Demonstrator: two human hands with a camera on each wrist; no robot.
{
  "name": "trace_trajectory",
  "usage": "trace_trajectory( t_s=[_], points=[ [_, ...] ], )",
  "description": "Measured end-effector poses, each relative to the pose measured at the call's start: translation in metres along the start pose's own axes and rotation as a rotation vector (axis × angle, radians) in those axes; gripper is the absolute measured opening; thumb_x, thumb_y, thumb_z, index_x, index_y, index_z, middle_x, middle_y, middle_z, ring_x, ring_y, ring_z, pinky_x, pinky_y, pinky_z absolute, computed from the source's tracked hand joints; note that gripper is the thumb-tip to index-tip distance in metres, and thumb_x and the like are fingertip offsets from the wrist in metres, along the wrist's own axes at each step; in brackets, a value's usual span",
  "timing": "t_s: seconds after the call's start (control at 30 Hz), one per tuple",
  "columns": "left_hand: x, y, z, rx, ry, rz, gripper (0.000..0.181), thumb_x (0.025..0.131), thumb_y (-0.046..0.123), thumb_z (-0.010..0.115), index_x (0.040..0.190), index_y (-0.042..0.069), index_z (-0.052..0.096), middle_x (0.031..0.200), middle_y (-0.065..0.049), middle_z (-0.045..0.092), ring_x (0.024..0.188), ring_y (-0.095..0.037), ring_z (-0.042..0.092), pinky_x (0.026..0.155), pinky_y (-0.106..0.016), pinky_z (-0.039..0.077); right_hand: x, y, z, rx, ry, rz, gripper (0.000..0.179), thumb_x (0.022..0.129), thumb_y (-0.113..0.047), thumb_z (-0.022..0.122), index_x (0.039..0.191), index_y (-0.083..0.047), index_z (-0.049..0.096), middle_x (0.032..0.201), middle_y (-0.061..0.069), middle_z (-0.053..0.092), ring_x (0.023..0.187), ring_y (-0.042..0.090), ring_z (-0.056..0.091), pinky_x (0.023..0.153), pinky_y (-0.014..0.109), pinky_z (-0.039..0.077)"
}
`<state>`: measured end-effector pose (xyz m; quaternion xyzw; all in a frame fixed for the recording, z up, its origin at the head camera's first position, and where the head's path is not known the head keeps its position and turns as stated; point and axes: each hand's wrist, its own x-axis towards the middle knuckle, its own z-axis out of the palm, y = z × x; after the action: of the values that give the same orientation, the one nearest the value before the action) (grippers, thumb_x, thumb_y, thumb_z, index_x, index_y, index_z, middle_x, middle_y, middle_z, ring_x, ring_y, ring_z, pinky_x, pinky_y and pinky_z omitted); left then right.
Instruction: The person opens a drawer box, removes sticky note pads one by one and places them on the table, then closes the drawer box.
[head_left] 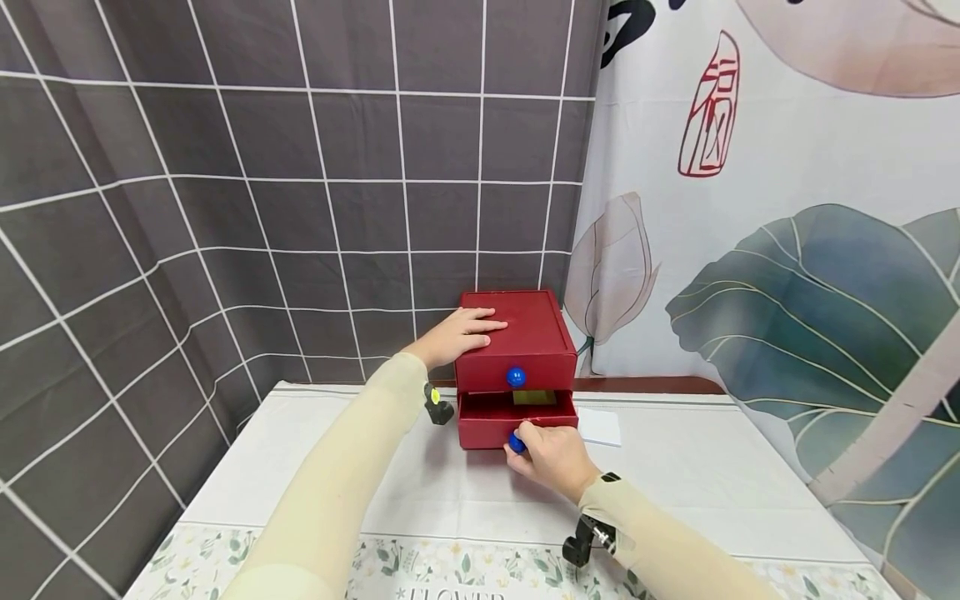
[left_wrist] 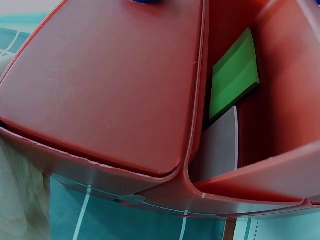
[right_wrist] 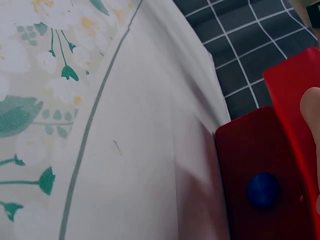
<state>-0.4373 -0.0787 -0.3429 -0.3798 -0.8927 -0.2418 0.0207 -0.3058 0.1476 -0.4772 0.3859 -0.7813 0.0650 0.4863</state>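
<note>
A red two-drawer box (head_left: 517,321) stands on the white tabletop. My left hand (head_left: 465,333) rests on its top, near the left edge, with its fingers straight. Below the closed upper drawer (head_left: 480,371), the lower drawer (head_left: 480,433) is pulled out. My right hand (head_left: 555,454) pinches the lower drawer's blue knob (head_left: 517,442) between thumb and fingers. In the left wrist view, a green flat piece (left_wrist: 235,72) and a grey flat piece (left_wrist: 220,147) are inside the lower drawer. A finger (right_wrist: 311,107) shows at the right wrist view's edge.
A white sheet (head_left: 600,427) lies on the table just right of the box. Dark grid-patterned cloth (head_left: 337,208) hangs behind and to the left, and a leaf-printed white curtain (head_left: 637,150) to the right. A floral cloth strip (head_left: 465,562) runs along the near side.
</note>
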Motion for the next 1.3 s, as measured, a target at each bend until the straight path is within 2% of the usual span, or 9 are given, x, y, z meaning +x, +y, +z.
trace_trajectory(
  t_s=[0.13, 0.47, 0.77, 0.97, 1.3],
  points=[
    [0.000, 0.000, 0.000, -0.007, -0.003, -0.005, 0.048, 0.101, 0.033, 0.052, 0.149, 0.027, 0.053, 0.161, -0.003, 0.036, 0.151, -0.027, 0.024, 0.122, -0.054, 0.018, 0.000, -0.002, -0.002, -0.003, 0.007, 0.000, 0.029, 0.093, -0.034, 0.060, 0.078, -0.012, 0.049, 0.058, -0.007, 0.047, 0.043, 0.008, 0.049, 0.039, 0.022, 0.039],
    [0.001, -0.002, 0.001, -0.022, 0.000, -0.015, 0.049, 0.100, 0.033, 0.053, 0.149, 0.027, 0.053, 0.162, -0.004, 0.036, 0.151, -0.029, 0.024, 0.121, -0.056, 0.019, -0.001, -0.006, -0.004, 0.000, 0.048, -0.013, 0.029, 0.090, -0.033, 0.063, 0.075, -0.012, 0.049, 0.058, -0.008, 0.045, 0.042, 0.007, 0.047, 0.038, 0.022, 0.037],
    [0.001, -0.001, 0.001, -0.027, 0.002, -0.032, 0.050, 0.099, 0.033, 0.055, 0.149, 0.029, 0.053, 0.161, -0.002, 0.036, 0.150, -0.029, 0.025, 0.119, -0.056, 0.025, -0.005, -0.007, -0.005, 0.014, 0.050, -0.011, 0.029, 0.093, -0.034, 0.060, 0.076, -0.013, 0.049, 0.059, -0.009, 0.045, 0.042, 0.006, 0.046, 0.040, 0.019, 0.037],
    [0.001, -0.001, 0.002, -0.027, 0.010, -0.023, 0.050, 0.099, 0.033, 0.054, 0.149, 0.028, 0.053, 0.161, -0.003, 0.036, 0.150, -0.029, 0.025, 0.120, -0.056, 0.024, -0.006, -0.009, -0.006, 0.021, 0.049, -0.009, 0.030, 0.094, -0.035, 0.058, 0.076, -0.013, 0.049, 0.059, -0.009, 0.044, 0.042, 0.006, 0.046, 0.040, 0.019, 0.037],
    [0.001, 0.000, 0.001, -0.025, 0.007, -0.028, 0.049, 0.099, 0.032, 0.054, 0.148, 0.027, 0.054, 0.161, -0.003, 0.037, 0.150, -0.029, 0.026, 0.119, -0.055, 0.025, -0.008, -0.011, -0.008, 0.029, 0.083, -0.019, 0.028, 0.090, -0.032, 0.063, 0.075, -0.014, 0.048, 0.058, -0.010, 0.044, 0.041, 0.005, 0.045, 0.039, 0.017, 0.035]
  ],
)
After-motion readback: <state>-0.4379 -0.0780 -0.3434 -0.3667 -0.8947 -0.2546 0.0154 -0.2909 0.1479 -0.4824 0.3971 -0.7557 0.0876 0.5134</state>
